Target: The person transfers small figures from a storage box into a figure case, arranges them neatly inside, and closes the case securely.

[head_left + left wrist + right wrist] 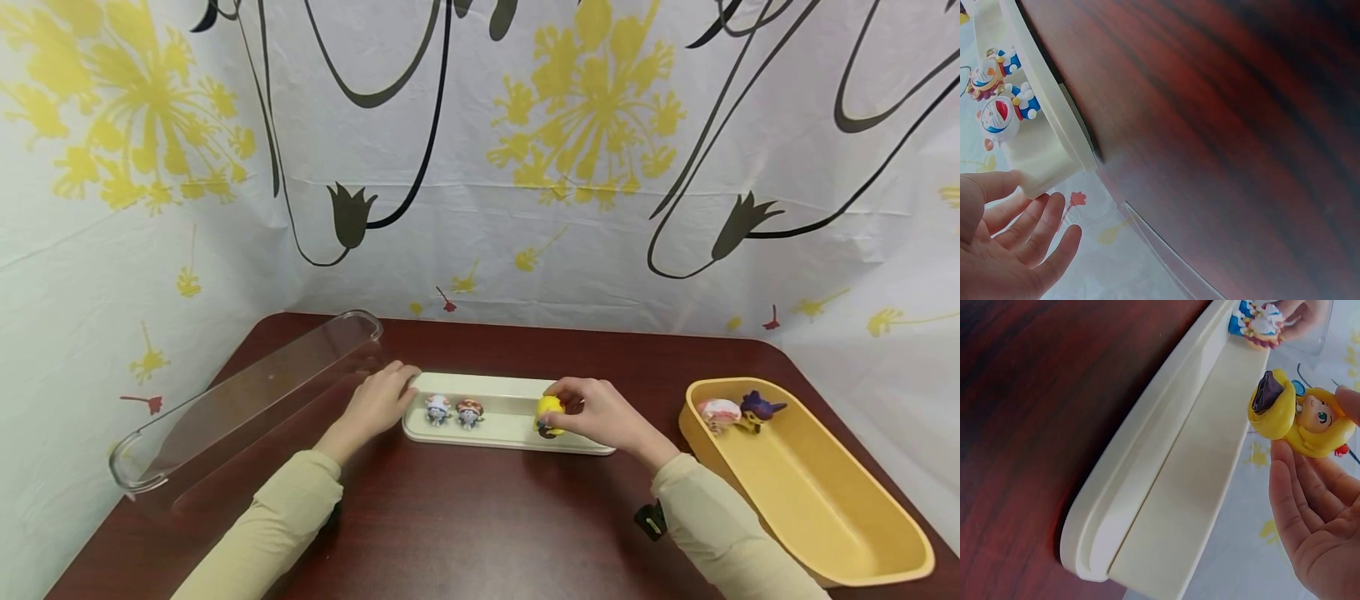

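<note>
The right hand (596, 408) pinches a yellow-haired figurine (550, 410) between thumb and fingers, over the right part of a long cream tray (501, 432). The left hand (380, 400) lies relaxed at the tray's left end, fingers loosely spread. Within the tray's left half, a white-headed figurine (437, 410) and a brown-headed figurine (470, 412) sit side by side. Whether the figurines bear lettering is too small for me to tell.

The right wrist view shows the pinched figurine's face, green eye and red ornament, hidden from the head view; the left wrist view shows the white-headed one's wide red mouth. Only the head view takes in the yellow bin (817, 492) at right, holding a purple figurine (757, 408) beside a pink-and-white figurine (720, 414). A clear cover (258, 392) occupies the left of the dark red tabletop (457, 525).
</note>
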Demonstrator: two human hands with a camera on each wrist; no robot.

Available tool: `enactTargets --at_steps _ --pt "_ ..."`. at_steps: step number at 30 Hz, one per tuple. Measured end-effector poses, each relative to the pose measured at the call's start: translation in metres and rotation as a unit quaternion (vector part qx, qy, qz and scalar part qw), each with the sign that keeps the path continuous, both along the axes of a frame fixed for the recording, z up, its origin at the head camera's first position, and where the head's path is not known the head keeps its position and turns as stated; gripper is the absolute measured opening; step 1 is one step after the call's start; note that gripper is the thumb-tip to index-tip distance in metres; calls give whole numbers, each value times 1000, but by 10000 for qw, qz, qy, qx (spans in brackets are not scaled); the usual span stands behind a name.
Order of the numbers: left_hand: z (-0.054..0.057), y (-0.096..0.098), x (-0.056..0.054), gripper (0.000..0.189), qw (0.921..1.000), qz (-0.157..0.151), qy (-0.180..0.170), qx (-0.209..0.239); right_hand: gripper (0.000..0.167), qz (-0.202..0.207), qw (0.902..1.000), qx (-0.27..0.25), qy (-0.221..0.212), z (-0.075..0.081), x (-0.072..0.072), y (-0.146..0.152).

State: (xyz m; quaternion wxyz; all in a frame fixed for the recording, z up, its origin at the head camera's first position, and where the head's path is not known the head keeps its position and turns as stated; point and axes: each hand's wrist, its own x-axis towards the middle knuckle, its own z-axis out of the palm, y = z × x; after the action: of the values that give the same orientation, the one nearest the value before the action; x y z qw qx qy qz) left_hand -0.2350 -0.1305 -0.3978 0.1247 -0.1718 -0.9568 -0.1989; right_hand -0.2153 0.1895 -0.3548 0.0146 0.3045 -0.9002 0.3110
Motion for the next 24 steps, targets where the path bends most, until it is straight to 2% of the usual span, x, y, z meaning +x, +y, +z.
enactTargets --at_steps 9,24 --pt "0 0 -1 26 10000 0 -13 11 25 11 9997 -195 -130 -9 0 -14" --pt "0 0 0 25 10000 13 -29 31 27 -432 9986 -316 59 -20 1 -36"
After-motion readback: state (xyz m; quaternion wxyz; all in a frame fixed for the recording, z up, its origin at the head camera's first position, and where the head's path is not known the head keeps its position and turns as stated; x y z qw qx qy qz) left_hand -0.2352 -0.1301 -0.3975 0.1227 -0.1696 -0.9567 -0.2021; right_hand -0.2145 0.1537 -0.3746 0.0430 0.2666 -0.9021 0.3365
